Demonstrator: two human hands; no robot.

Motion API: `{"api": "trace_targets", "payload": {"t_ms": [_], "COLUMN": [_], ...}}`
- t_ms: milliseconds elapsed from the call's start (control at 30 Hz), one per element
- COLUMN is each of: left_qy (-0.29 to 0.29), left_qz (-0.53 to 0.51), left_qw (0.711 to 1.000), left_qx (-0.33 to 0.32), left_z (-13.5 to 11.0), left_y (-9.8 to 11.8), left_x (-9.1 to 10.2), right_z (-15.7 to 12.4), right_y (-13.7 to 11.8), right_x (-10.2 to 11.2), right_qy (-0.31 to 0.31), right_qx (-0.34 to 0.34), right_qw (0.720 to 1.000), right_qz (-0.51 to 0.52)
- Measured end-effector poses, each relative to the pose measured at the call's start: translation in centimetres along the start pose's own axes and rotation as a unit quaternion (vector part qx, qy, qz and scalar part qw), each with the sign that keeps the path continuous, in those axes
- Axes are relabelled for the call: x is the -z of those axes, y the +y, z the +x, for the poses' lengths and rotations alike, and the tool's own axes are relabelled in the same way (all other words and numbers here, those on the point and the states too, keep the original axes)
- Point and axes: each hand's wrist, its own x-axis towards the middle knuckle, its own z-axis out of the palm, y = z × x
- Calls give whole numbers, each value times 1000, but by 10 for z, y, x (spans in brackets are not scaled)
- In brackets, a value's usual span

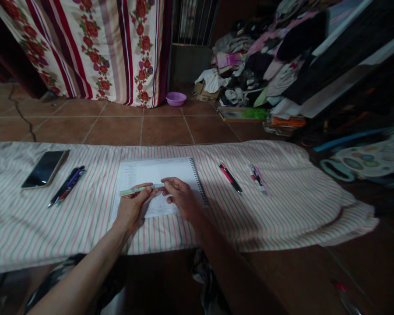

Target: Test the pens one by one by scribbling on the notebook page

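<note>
Over an open spiral notebook (pixel 164 168), both of my hands hold one light green pen (pixel 131 191) lying roughly level. My left hand (pixel 131 208) is closed around the middle of the pen, thumb on top. At the pen's right end, my right hand (pixel 180 197) pinches the pale bluish tip between thumb and fingers. Whether the cap is on or off at that end is too small to tell. Some writing or print shows along the notebook's left side; the rest of the page looks mostly white.
The striped cloth (pixel 282 188) covers the low table. To the left lie a phone (pixel 44 169) and several pens (pixel 67 186). On the right are a red and black pen (pixel 230 178) and a pink pen (pixel 262 180) beside a small white-and-dark item. A purple basin (pixel 176 99) stands on the tiled floor.
</note>
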Motion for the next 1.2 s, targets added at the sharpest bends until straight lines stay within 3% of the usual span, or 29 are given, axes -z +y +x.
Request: {"api": "trace_targets", "payload": {"t_ms": [167, 633, 867, 1033, 1200], "left_qy": [-9, 8, 5, -3, 33], "left_qz": [15, 1, 5, 21, -12], "left_qw": [1000, 1000, 1000, 1000, 999], "left_qx": [0, 11, 2, -8, -7], "left_z": [-2, -4, -2, -3, 3], "left_y": [0, 1, 1, -1, 1], "left_x": [0, -4, -1, 0, 1], "right_z": [0, 4, 3, 5, 7], "right_y": [1, 4, 5, 5, 2], "right_x": [1, 1, -2, 1, 6], "right_qy": [1, 16, 17, 6, 49], "right_qx": [-5, 63, -13, -4, 9], "right_qw": [999, 998, 1000, 999, 999], "right_qz": [-54, -20, -4, -41, 1]}}
